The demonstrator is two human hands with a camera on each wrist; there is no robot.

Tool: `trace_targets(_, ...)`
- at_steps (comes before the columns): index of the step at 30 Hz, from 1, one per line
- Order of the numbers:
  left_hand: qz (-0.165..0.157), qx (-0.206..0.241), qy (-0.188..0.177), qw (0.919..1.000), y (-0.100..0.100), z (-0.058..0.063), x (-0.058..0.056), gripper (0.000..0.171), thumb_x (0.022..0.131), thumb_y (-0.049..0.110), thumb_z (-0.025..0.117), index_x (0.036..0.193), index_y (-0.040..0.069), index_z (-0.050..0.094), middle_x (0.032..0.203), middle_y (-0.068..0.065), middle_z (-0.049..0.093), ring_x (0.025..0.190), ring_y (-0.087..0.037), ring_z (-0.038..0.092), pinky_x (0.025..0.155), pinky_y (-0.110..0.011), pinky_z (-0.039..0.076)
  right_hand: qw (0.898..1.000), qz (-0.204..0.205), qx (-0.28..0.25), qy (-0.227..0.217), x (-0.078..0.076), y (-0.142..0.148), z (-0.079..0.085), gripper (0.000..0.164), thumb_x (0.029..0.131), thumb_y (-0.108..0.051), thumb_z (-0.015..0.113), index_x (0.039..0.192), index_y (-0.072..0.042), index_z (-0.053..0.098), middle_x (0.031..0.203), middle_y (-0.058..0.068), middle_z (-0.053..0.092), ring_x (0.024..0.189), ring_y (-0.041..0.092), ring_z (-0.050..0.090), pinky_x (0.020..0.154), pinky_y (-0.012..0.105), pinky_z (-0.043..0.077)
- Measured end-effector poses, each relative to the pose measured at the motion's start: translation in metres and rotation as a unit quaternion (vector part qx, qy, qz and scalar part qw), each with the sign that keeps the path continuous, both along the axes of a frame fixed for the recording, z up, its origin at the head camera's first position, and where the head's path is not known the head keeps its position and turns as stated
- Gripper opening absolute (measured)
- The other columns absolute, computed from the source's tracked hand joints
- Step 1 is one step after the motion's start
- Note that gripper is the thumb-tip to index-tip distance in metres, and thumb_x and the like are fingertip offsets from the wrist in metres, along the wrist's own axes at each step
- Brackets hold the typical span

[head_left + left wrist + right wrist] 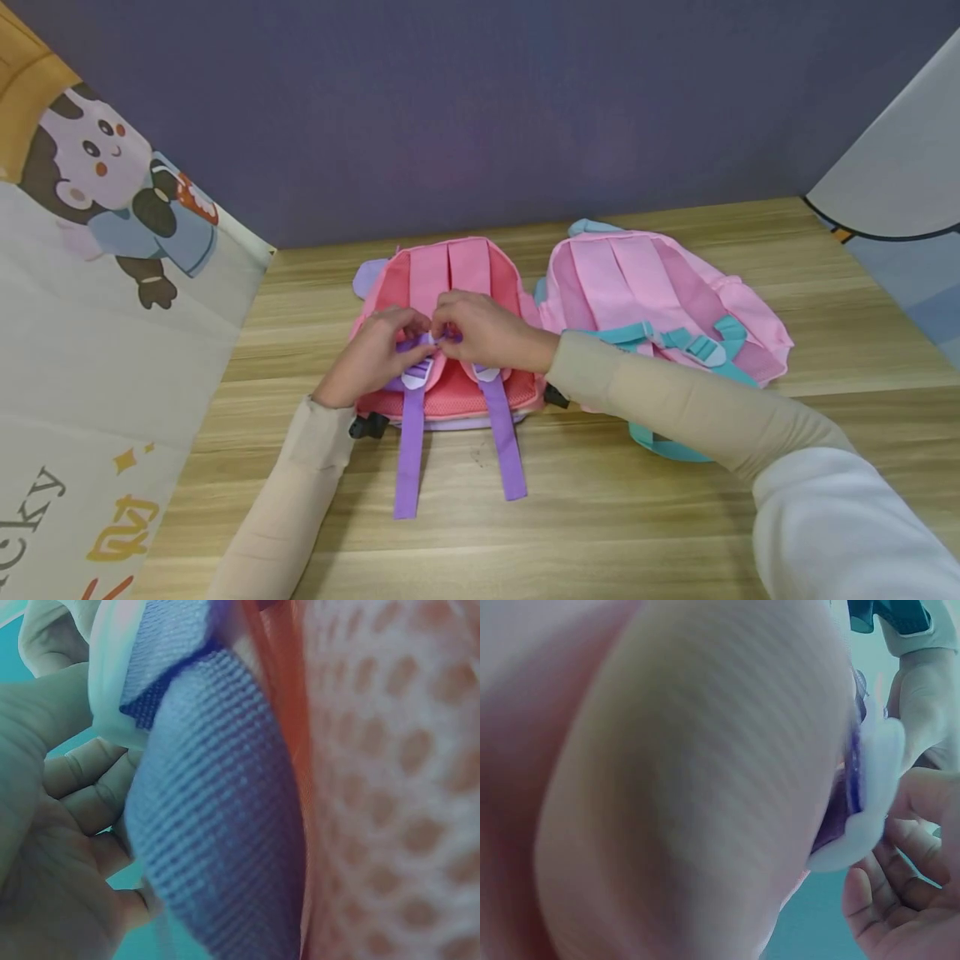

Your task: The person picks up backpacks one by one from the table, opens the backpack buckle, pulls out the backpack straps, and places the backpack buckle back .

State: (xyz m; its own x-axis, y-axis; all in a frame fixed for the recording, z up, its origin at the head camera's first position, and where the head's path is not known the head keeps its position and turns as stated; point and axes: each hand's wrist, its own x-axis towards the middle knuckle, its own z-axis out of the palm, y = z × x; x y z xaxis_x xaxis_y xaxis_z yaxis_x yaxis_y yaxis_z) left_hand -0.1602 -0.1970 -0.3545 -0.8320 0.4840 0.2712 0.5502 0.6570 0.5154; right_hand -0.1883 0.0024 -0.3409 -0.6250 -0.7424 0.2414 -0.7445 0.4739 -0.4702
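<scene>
A coral-pink child's backpack (457, 395) lies with its back panel and shoulder straps facing up. Over its left shoulder strap, the fingertips of both hands meet. My left hand (377, 354) pinches the purple webbing strap (217, 802) beside a white plastic buckle (111, 682). From the other side, my right hand (491, 335) pinches the same strap close to the buckle, its thumb and forefinger bent. Part of the webbing is hidden behind the fingers. Two purple strap tails (409, 454) hang down onto the table, below white adjusters (487, 373).
A light pink backpack (637, 267) with teal straps (675, 450) lies to the right, against the coral one and partly under my right forearm. A dark blue panel (480, 125) stands behind the wooden table (585, 517). Printed cloth (150, 350) covers the left side.
</scene>
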Motion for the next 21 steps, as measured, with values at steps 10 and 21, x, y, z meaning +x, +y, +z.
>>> trace_targets(10, 0.003, 0.018, -0.01, 0.9998, -0.0017, 0.0003, -0.0009, 0.019, 0.079, 0.01, 0.077, 0.095, 0.005, 0.067, 0.086, -0.001, 0.06, 0.08, -0.014, 0.055, 0.072, -0.032, 0.049, 1.0, -0.005, -0.02, 0.004, 0.0008, 0.0041, 0.0, 0.004, 0.08, -0.012, 0.072, 0.082, -0.014, 0.069, 0.083, -0.003, 0.054, 0.079, 0.009, 0.047, 0.071, 0.023, 0.041)
trace_targets(21, 0.0, 0.012, 0.003, 0.9999, -0.0038, 0.0002, -0.0005, 0.02, 0.078, 0.008, 0.077, 0.095, 0.003, 0.067, 0.084, -0.002, 0.059, 0.079, -0.014, 0.054, 0.07, -0.031, 0.048, 1.0, -0.01, 0.0, 0.001, 0.001, 0.0027, 0.0018, 0.011, 0.079, -0.016, 0.073, 0.086, -0.016, 0.065, 0.087, -0.005, 0.053, 0.085, 0.009, 0.047, 0.075, 0.023, 0.042)
